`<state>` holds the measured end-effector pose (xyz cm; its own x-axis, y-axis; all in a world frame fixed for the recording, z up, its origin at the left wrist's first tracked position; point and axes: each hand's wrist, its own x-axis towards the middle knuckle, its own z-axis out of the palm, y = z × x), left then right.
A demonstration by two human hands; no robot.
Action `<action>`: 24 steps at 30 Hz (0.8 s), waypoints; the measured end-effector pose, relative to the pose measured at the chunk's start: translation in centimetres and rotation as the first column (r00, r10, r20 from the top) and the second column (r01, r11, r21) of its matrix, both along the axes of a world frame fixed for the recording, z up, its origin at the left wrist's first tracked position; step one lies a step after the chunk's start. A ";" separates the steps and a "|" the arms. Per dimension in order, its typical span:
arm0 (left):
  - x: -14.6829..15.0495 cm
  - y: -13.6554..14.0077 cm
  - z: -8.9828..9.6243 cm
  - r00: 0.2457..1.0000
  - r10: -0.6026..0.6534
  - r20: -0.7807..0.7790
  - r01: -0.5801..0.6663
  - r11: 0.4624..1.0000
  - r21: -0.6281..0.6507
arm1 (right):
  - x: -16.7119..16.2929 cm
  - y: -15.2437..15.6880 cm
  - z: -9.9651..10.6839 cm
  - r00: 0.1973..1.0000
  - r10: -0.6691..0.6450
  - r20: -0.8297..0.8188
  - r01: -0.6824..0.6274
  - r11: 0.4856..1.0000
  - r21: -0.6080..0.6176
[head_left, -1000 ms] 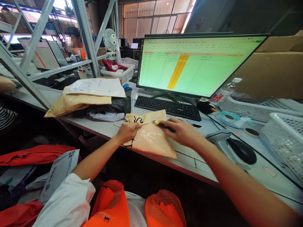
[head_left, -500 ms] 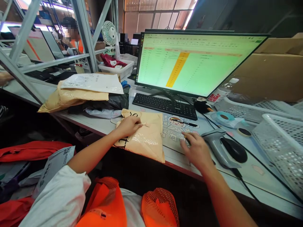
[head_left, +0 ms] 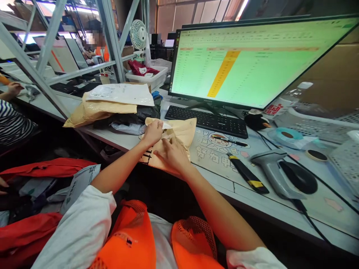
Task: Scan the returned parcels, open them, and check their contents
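A yellow padded mailer bag (head_left: pixel 186 130) lies at the desk's front edge, its upper side cut open and showing something pale inside. My left hand (head_left: pixel 153 133) is closed on the edge of that opening. From the right, my right hand (head_left: pixel 176 155) reaches into the same slit, fingers curled at the torn edge, fingertips partly hidden. To the right of the bag rests a black and yellow box cutter (head_left: pixel 248 173), apart from both hands. A grey barcode scanner (head_left: pixel 273 172) lies beside the cutter.
Behind the bag stand a keyboard (head_left: pixel 207 120) and a monitor (head_left: pixel 224 67). More mailer bags (head_left: pixel 112 99) are piled on the left near a metal frame (head_left: pixel 109 37). A mouse (head_left: pixel 301 177), tape roll (head_left: pixel 288 136) and white basket (head_left: pixel 347 157) occupy the right. Another person's hand (head_left: pixel 14 89) shows far left.
My right hand has left the box cutter on the desk and moved left to the mailer bag. The bag's opening is now pulled wider. The view has shifted somewhat.
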<state>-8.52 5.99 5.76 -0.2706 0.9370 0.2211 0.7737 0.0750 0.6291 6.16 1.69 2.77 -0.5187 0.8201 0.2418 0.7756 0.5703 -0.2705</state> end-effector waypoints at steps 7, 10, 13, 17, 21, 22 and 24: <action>-3.7 1.5 1.7 0.925 0.154 -0.348 -0.149 0.988 0.042 | 4.6 -2.9 0.3 0.881 0.432 -0.190 -0.347 0.865 0.362; -7.9 2.3 1.8 0.853 0.242 -0.463 -0.291 0.956 -0.038 | 9.6 -6.5 0.1 0.806 0.547 -0.224 -0.485 0.829 0.279; -9.1 2.5 0.8 0.848 0.208 -0.487 -0.299 0.947 -0.118 | 13.1 -8.4 -0.1 0.818 0.509 -0.267 -0.450 0.856 0.255; -5.8 0.8 0.7 0.843 0.122 -0.525 -0.105 0.992 0.063 | 13.4 -8.0 -0.3 0.826 0.488 -0.282 -0.415 0.865 0.282; -2.9 -4.0 2.6 0.869 0.049 -0.493 0.092 0.962 0.258 | 12.7 -8.0 -0.6 0.845 0.456 -0.280 -0.399 0.885 0.239; -2.5 -5.2 2.9 0.875 -0.046 -0.482 0.131 0.981 0.144 | 12.6 -8.2 -0.5 0.847 0.455 -0.276 -0.402 0.887 0.228; -2.1 -7.2 2.9 0.861 -0.286 -0.421 0.199 0.951 -0.238 | 12.4 -8.7 -0.2 0.852 0.453 -0.261 -0.413 0.890 0.194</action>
<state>-10.63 -1.18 8.62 0.0571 0.9948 0.0846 0.9756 -0.0736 0.2070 18.56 -7.04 2.55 -0.7037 0.4805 0.5233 0.3389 0.8744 -0.3472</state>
